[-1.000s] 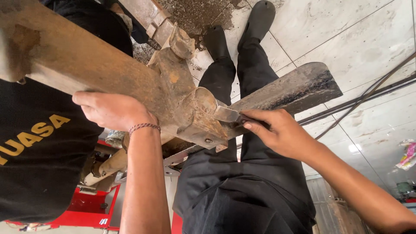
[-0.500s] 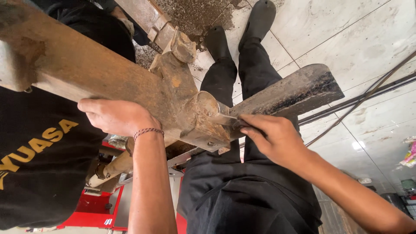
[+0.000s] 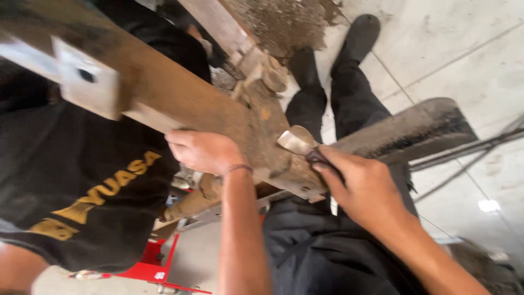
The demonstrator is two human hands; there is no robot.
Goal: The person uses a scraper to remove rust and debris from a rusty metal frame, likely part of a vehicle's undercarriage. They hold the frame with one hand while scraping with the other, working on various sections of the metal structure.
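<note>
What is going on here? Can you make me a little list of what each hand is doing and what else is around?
left hand: rests flat on the rusty metal beam, holding nothing
right hand: grips a dark-handled scraper, blade against the beam
beam: brown, rusty, slants from upper left to lower right
other person: stands close by in a black shirt with yellow lettering
black trousers: below the hands
black boots: on the pale floor
red stand: low down, bottom left

One view only: head camera, very close, looks at rusty metal beam (image 3: 185, 104); picture turned, floor (image 3: 464, 49) at top.
</note>
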